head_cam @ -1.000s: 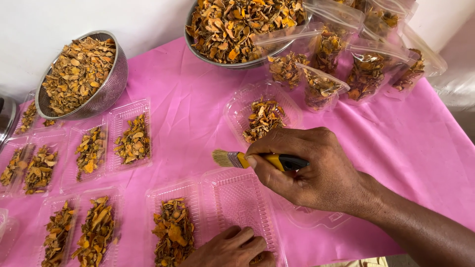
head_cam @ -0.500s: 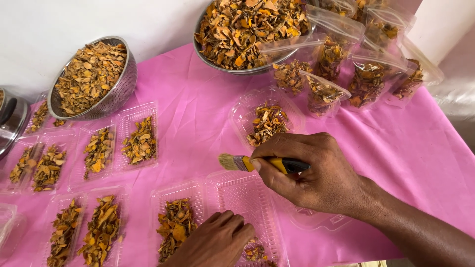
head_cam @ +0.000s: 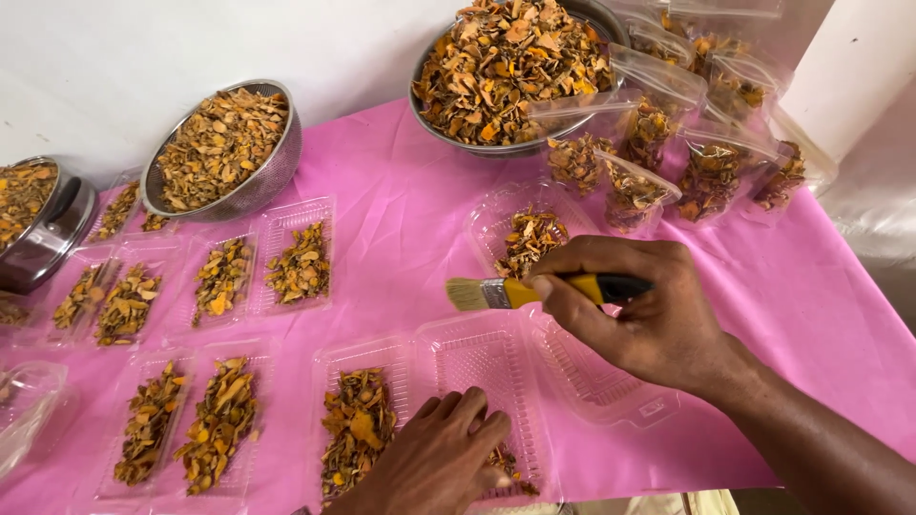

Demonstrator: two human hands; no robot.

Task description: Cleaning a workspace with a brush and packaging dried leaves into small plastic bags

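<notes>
Seeing right hand (head_cam: 658, 319) gripping yellow-handled brush (head_cam: 534, 291), fingers closed round handle, bristles pointing left, hovering over clear hinged tray (head_cam: 458, 367). Left hand (head_cam: 434, 458) pressing flat on tray's near edge, fingers spread. Filled trays crowding left; open pink table (head_cam: 811, 305) lying right.

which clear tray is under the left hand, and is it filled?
The ridged clear tray at bottom centre, right of the filled one. The left hand rests on it; unlike its neighbours, it is almost bare.
</notes>
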